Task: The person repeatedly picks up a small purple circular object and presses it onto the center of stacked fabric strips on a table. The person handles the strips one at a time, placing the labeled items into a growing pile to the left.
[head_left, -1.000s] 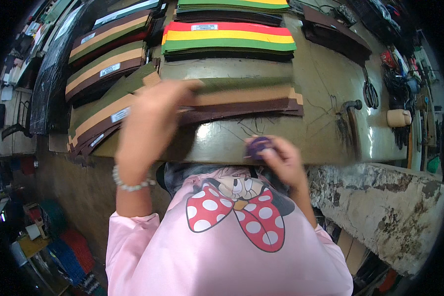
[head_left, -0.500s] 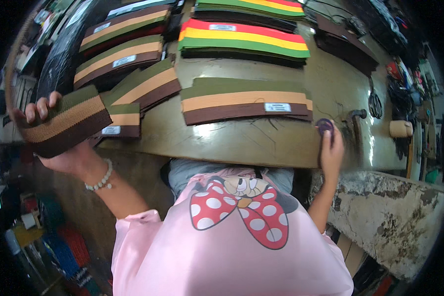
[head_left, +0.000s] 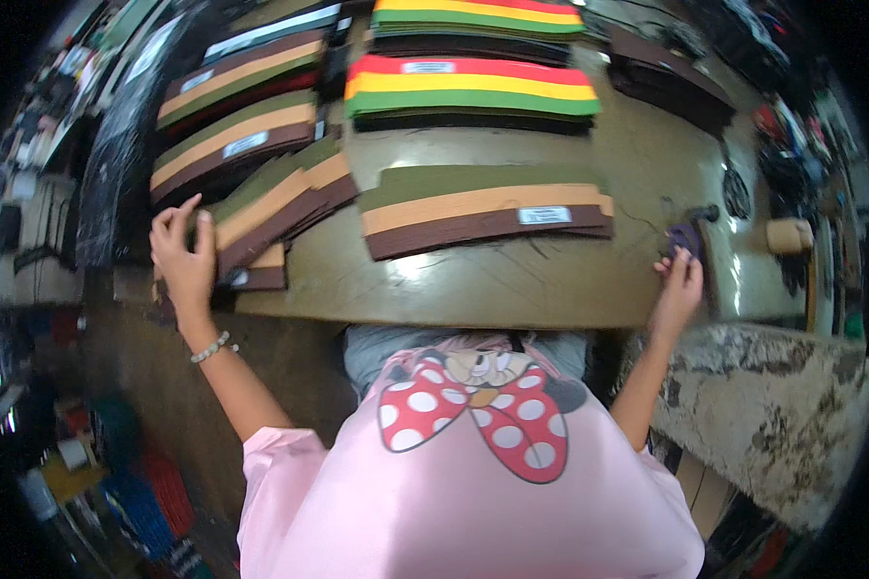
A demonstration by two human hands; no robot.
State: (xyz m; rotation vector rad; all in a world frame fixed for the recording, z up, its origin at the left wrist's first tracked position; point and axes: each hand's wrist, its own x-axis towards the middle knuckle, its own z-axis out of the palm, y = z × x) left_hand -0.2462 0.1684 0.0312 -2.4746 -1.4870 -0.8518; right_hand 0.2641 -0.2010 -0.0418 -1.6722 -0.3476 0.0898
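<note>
My left hand (head_left: 183,256), with a pale bead bracelet at the wrist, is beside the left end of a slanted stack of striped knit bands (head_left: 280,203) in green, tan and brown. Its fingers are spread and hold nothing. The lower end of another labelled striped band (head_left: 261,280) sticks out beneath that stack. At the table's right, my right hand (head_left: 679,294) has its fingertips closed on a small purple ring-shaped thing (head_left: 684,237), blurred, its kind unclear. Between the hands lies a wider stack of the same striped bands (head_left: 483,210) with a white label.
Red, yellow and green band stacks (head_left: 468,92) lie at the back. More labelled tan-striped stacks (head_left: 232,145) line the far left. A dark brown stack (head_left: 666,77) is at the back right. A tan spool (head_left: 787,235) and a black cord (head_left: 735,198) are on the right.
My left hand has laid its striped band on the slanted stack and let go, its fingers now spread. My right hand has shifted slightly right with the purple thing.
</note>
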